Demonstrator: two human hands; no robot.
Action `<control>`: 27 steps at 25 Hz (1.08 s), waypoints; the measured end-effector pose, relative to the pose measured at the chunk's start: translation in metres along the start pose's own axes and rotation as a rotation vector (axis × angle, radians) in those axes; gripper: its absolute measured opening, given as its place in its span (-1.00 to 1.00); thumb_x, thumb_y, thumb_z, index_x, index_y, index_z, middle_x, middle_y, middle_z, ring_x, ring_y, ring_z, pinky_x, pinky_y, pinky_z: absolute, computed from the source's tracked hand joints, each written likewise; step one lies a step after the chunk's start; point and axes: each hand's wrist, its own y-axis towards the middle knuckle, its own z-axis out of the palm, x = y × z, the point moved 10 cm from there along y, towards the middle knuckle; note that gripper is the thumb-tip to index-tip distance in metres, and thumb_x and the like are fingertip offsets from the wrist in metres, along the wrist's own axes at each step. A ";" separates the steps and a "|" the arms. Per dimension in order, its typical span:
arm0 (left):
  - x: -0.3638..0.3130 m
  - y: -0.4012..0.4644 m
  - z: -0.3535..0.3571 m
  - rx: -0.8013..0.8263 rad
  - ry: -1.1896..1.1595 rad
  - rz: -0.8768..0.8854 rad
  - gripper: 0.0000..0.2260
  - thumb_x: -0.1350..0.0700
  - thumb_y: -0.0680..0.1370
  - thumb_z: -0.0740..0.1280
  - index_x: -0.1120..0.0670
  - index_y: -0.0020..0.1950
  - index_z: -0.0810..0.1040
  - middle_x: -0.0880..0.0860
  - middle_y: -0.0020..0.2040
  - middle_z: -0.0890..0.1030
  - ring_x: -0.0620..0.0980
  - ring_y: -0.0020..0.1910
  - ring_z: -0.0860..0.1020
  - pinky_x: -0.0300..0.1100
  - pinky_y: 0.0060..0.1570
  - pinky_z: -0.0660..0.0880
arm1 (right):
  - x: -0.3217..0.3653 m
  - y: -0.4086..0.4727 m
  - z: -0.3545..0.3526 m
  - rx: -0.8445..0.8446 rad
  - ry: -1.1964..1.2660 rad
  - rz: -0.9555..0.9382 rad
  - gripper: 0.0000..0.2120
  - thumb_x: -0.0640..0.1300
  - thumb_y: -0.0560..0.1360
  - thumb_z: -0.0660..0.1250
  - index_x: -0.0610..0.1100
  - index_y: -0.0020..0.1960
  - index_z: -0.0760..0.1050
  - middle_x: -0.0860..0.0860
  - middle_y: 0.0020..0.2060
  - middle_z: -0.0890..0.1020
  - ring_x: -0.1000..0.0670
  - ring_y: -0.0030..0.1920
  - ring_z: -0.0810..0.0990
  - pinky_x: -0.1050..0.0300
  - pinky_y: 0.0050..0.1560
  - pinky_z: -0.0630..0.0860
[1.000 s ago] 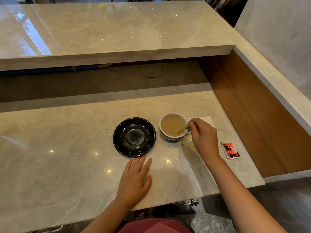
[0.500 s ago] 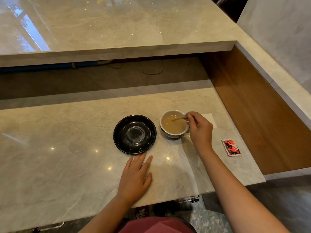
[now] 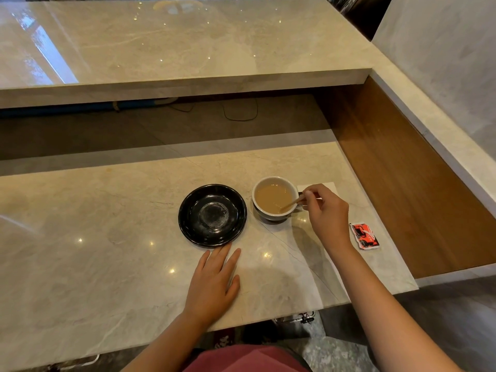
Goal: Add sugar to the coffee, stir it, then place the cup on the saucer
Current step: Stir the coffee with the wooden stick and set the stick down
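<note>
A white cup of milky brown coffee stands on the marble counter. A thin wooden stirrer slants into the coffee from the right, pinched in my right hand just beside the cup's rim. To the cup's left lies an empty black saucer, apart from the cup. My left hand rests flat on the counter just in front of the saucer, fingers spread, holding nothing. A red and black sugar packet lies to the right of my right wrist.
A white napkin lies behind my right hand, partly covered. A raised marble ledge overhangs the back. A wooden side panel walls the right. The counter's front edge is near my body.
The stirrer's tip has swept from the back of the cup to the front right of the coffee, with my right hand shifting slightly. My left hand, cup and saucer stay put.
</note>
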 end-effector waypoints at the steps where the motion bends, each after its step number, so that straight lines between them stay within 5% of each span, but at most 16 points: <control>1: 0.000 0.000 0.000 0.000 0.001 -0.001 -0.54 -0.05 0.55 0.11 0.05 0.43 0.34 0.12 0.41 0.35 0.05 0.38 0.27 -0.02 0.35 0.09 | -0.005 0.000 0.002 0.000 0.070 0.058 -0.88 -0.27 0.52 0.23 -0.20 -0.13 0.54 -0.09 -0.28 0.65 -0.10 -0.24 0.66 -0.09 -0.18 0.62; 6: 0.001 -0.001 0.000 0.004 0.001 -0.007 -0.54 -0.05 0.55 0.11 0.04 0.43 0.33 0.11 0.42 0.34 0.05 0.39 0.26 -0.03 0.36 0.07 | -0.016 -0.003 0.016 -0.010 0.326 0.260 -0.84 -0.27 0.53 0.23 -0.14 -0.14 0.56 -0.11 -0.24 0.65 -0.06 -0.19 0.68 -0.05 -0.12 0.64; 13: 0.002 -0.001 0.002 0.015 0.011 -0.011 -0.53 -0.06 0.55 0.11 0.02 0.45 0.29 0.09 0.44 0.31 0.04 0.41 0.23 -0.01 0.36 0.08 | -0.007 0.007 0.024 -0.051 0.343 0.240 -0.85 -0.26 0.54 0.22 -0.15 -0.08 0.56 -0.08 -0.18 0.63 0.06 -0.18 0.66 0.28 -0.18 0.62; 22: 0.000 0.000 0.000 0.004 0.007 -0.002 -0.54 -0.05 0.55 0.11 0.04 0.44 0.31 0.10 0.43 0.32 0.04 0.40 0.24 0.00 0.34 0.11 | -0.020 0.012 0.011 -0.112 0.184 0.179 -0.84 -0.25 0.54 0.21 -0.20 -0.06 0.57 -0.06 -0.21 0.64 -0.09 -0.16 0.66 -0.15 -0.06 0.62; 27: -0.001 0.000 -0.001 0.002 0.007 0.010 -0.53 -0.04 0.54 0.12 0.06 0.43 0.34 0.12 0.41 0.35 0.06 0.39 0.26 0.00 0.35 0.10 | -0.034 0.009 -0.013 -0.173 0.235 0.218 -0.85 -0.28 0.54 0.21 -0.21 -0.07 0.57 -0.08 -0.21 0.63 -0.10 -0.12 0.67 0.00 -0.10 0.65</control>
